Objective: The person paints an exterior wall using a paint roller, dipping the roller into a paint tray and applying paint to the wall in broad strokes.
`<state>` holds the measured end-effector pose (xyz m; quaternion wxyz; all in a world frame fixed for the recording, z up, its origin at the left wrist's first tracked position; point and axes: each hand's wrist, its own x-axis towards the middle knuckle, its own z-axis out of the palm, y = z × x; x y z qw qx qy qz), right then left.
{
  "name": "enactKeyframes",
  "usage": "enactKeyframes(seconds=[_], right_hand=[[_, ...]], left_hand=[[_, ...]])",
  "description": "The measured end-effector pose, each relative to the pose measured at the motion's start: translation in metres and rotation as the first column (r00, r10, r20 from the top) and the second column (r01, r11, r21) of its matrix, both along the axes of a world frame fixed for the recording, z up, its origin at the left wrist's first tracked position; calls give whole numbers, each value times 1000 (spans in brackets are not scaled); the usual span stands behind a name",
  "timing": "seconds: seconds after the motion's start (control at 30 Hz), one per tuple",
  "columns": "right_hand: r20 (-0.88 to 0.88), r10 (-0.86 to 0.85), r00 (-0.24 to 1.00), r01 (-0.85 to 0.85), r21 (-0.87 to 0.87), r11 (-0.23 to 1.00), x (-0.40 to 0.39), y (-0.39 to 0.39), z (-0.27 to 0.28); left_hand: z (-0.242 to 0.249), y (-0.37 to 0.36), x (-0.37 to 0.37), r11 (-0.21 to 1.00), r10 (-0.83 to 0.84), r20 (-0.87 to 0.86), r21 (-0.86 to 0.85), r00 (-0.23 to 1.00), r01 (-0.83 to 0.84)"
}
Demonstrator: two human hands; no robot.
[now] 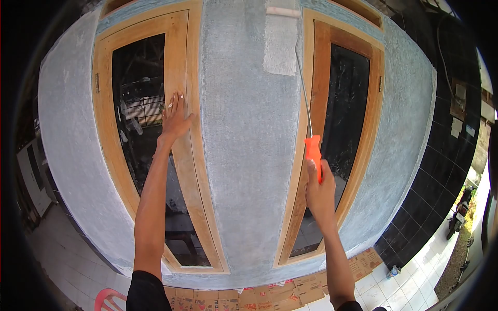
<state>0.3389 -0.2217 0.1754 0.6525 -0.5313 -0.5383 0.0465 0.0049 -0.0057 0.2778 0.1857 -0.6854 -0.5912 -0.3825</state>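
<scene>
My right hand (320,189) is wrapped round the orange handle (313,150) of a paint roller. Its thin metal rod runs up to the roller sleeve (282,11), which rests against the wall near the top. Below the sleeve lies a pale, wet-looking patch of paint (280,49) on the grey-blue wall (249,145). My left hand (177,116) lies with fingers spread on the wooden frame of the left window (179,62), holding nothing.
A right window (321,67) with a wooden frame stands beside the painted strip. Flattened cardboard (254,300) covers the floor along the wall. A red plastic chair (109,299) is at lower left, a small can (394,271) at lower right. Black tiles (430,176) line the right side.
</scene>
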Motion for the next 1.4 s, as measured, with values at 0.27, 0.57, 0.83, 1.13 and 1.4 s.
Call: enactKeyframes(seconds=[0.27, 0.57, 0.83, 1.13, 1.4], right_hand=[[-23, 85, 996, -84, 49, 995, 5, 21, 166], [-32, 140, 990, -137, 76, 988, 16, 30, 202], [-47, 1, 999, -3, -53, 999, 15, 13, 75], [-45, 26, 999, -29, -76, 997, -4, -30, -94], [-98, 55, 994, -86, -347, 934, -4, -82, -269]], left_hand=[[-1, 3, -1, 1000, 3, 7, 5, 1000, -3], [3, -3, 0, 998, 22, -11, -51, 1000, -23], [-2, 5, -2, 1000, -8, 16, 5, 1000, 8], [-5, 14, -5, 999, -3, 2, 48, 1000, 3], [-16, 25, -11, 993, -11, -39, 117, 999, 16]])
